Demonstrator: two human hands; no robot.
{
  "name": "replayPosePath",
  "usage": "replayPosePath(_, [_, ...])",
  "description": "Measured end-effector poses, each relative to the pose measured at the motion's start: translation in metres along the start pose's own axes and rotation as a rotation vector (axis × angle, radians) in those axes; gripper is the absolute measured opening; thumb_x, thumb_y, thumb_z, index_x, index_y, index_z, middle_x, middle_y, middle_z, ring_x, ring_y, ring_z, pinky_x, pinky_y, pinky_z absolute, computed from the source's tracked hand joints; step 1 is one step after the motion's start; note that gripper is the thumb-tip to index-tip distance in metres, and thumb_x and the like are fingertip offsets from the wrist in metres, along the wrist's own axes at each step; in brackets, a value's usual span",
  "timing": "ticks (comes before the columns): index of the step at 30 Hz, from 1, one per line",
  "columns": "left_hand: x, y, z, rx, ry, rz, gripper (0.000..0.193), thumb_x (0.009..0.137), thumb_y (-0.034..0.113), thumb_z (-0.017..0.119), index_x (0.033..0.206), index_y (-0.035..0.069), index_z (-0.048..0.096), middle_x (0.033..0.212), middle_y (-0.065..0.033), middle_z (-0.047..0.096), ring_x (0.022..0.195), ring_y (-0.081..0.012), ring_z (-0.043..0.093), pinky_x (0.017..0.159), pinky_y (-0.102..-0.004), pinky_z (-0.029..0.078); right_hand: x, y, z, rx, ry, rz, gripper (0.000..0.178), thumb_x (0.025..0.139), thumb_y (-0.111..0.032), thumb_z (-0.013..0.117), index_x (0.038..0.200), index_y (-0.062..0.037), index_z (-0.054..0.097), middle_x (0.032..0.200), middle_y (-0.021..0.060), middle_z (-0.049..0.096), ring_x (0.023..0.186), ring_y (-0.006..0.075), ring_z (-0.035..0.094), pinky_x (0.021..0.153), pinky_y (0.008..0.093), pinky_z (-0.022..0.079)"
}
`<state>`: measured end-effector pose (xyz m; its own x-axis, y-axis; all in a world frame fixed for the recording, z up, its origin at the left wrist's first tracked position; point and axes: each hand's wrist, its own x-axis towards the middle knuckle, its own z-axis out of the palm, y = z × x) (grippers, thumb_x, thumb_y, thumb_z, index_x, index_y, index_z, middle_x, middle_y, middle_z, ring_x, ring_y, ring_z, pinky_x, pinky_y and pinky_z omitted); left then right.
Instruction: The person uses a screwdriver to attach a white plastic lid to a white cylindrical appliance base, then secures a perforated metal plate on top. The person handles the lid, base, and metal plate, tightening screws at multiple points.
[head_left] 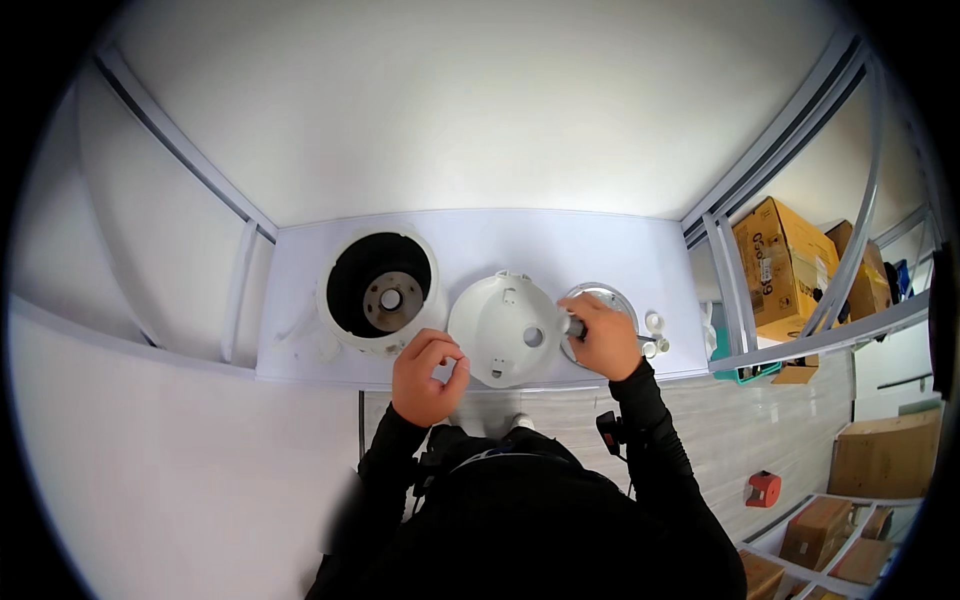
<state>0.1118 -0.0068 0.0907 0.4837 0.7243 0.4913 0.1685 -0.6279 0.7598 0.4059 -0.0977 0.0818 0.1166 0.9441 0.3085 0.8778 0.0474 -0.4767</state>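
Note:
My left hand is at the front edge of the white table, between a rice cooker body and a white round lid. Its fingers are curled, thumb and forefinger pinched; anything between them is too small to make out. My right hand is closed round a screwdriver with a grey cylindrical handle, its thin shaft pointing right. Beneath that hand lies a round metal plate, partly covered. The lid has a round hole near its right side. Inside the cooker's dark cavity shows a round heating plate.
Several small white round pieces are grouped at the table's right end. A metal frame borders that side, with cardboard boxes beyond it. A red stool stands on the floor at right. A white wall rises behind the table.

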Motion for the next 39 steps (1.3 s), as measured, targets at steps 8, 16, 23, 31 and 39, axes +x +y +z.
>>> replayPosePath(8, [-0.066, -0.057, 0.061, 0.350, 0.189, -0.121, 0.016, 0.078, 0.001, 0.070, 0.093, 0.007, 0.069, 0.099, -0.0081, 0.068, 0.080, -0.0282, 0.066, 0.070, -0.0372, 0.055, -0.034, 0.047, 0.037, -0.021, -0.275, -0.235, 0.034, 0.078, -0.004, 0.068, 0.108, -0.0180, 0.072, 0.110, -0.0012, 0.069, 0.080, 0.0289, 0.070, 0.063, 0.0423, 0.055])
replayPosePath(16, [-0.084, -0.074, 0.079, 0.455, -0.091, -0.294, 0.023, 0.078, 0.001, 0.070, 0.100, 0.009, 0.073, 0.137, -0.0093, 0.057, 0.102, -0.0282, 0.065, 0.088, -0.0423, 0.055, -0.030, 0.058, 0.059, 0.022, -0.378, -0.306, 0.027, 0.080, -0.007, 0.067, 0.105, -0.0161, 0.070, 0.103, 0.0041, 0.065, 0.082, 0.0320, 0.069, 0.065, 0.0458, 0.054])
replayPosePath(23, [-0.083, -0.074, 0.074, 0.387, -0.060, -0.260, 0.018, 0.076, 0.001, 0.076, 0.088, 0.008, 0.066, 0.138, -0.0089, 0.056, 0.104, -0.0293, 0.064, 0.087, -0.0417, 0.055, -0.027, 0.055, 0.061, 0.051, -0.383, -0.369, 0.021, 0.080, -0.006, 0.065, 0.100, -0.0127, 0.065, 0.099, 0.0063, 0.062, 0.084, 0.0341, 0.067, 0.067, 0.0479, 0.053])
replayPosePath(31, [-0.057, -0.046, 0.063, 0.376, -0.042, -0.140, 0.018, 0.077, -0.001, 0.075, 0.086, 0.007, 0.061, 0.126, -0.0079, 0.062, 0.098, -0.0308, 0.067, 0.083, -0.0408, 0.056, -0.025, 0.048, 0.033, 0.205, -0.329, -0.344, 0.028, 0.075, -0.001, 0.067, 0.100, -0.0112, 0.064, 0.102, 0.0081, 0.062, 0.086, 0.0362, 0.066, 0.067, 0.0451, 0.054])
replayPosePath(39, [-0.031, 0.020, 0.047, 0.327, 0.228, 0.079, 0.047, 0.074, 0.006, 0.082, 0.118, 0.008, 0.066, 0.129, -0.0104, 0.063, 0.097, -0.0284, 0.068, 0.076, -0.0386, 0.057, -0.015, 0.018, -0.040, 0.405, -0.054, -0.392, 0.028, 0.071, 0.006, 0.070, 0.094, -0.0081, 0.067, 0.100, 0.0093, 0.062, 0.084, 0.0340, 0.065, 0.071, 0.0396, 0.054])
